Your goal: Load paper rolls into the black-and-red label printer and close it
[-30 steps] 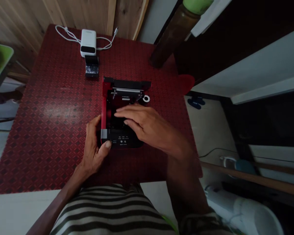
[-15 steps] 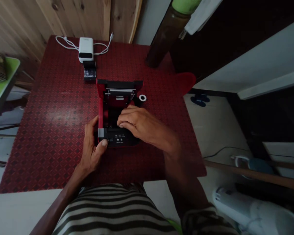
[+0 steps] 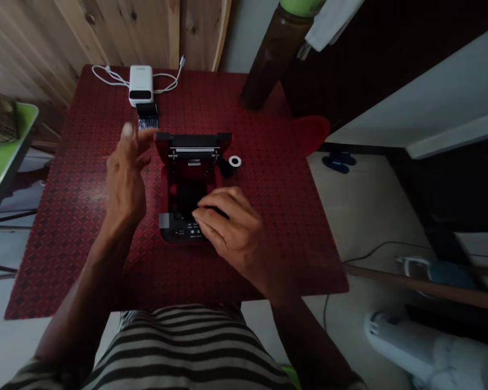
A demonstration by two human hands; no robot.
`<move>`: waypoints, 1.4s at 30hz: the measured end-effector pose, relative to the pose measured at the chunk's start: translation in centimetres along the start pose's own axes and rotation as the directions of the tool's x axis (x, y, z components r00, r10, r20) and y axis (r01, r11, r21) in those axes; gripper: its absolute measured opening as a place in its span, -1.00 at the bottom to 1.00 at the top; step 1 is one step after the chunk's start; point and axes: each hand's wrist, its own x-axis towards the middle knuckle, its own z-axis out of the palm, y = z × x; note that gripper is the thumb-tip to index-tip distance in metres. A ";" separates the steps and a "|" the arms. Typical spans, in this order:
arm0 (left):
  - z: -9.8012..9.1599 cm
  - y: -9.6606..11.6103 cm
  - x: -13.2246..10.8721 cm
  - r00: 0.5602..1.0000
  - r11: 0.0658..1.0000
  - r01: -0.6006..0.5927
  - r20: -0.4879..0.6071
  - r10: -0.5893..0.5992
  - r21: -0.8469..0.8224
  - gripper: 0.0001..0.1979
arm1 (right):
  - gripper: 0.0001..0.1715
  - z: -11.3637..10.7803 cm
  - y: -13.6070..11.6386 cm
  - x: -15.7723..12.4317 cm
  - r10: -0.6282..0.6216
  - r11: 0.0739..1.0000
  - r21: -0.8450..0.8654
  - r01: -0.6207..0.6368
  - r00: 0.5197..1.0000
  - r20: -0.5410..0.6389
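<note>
Panel lettering (image 3: 189, 232) on the red printer (image 3: 187, 179) unreadable; right hand (image 3: 231, 233) gripping it narrowly, left hand (image 3: 126, 173) wide open.

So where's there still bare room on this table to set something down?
The red tabletop is bare between the open red printer and the right edge, below the small white roll. Another patch lies left of the printer, under the left hand. It's crowded behind the printer, around the white box and black block.
</note>
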 end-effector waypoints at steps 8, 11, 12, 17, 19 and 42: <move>-0.1 0.8 -2.7 0.995 0.988 0.097 0.014 -0.096 -0.122 -0.77 | -0.67 0.7 -1.7 -2.0 -0.118 0.957 -0.276 0.090 0.989 -0.089; -1.2 0.2 -5.5 0.970 0.965 0.245 0.010 -0.245 -0.095 -0.38 | -0.76 0.6 -2.0 -2.0 -0.121 0.939 -0.338 0.067 0.982 -0.143; -1.5 0.0 -6.3 0.952 0.947 0.304 0.012 -0.305 -0.104 -0.26 | -0.77 0.6 -2.0 -2.0 -0.117 0.937 -0.345 0.057 0.981 -0.154; -2.0 -0.2 -8.6 0.884 0.886 0.451 0.185 -0.428 -0.106 -0.26 | -0.72 1.1 -1.7 -2.0 -0.086 0.965 -0.256 0.051 0.988 -0.129; -1.9 0.0 -8.7 0.889 0.896 0.431 0.218 -0.402 -0.103 -0.36 | -0.69 1.3 -1.7 -2.0 -0.052 0.975 -0.222 0.027 0.993 -0.109; -3.4 -0.9 -11.0 0.893 0.893 0.439 0.158 -0.422 -0.100 -0.38 | -0.11 2.0 -0.9 -8.2 0.430 0.900 0.160 -0.404 0.884 -0.185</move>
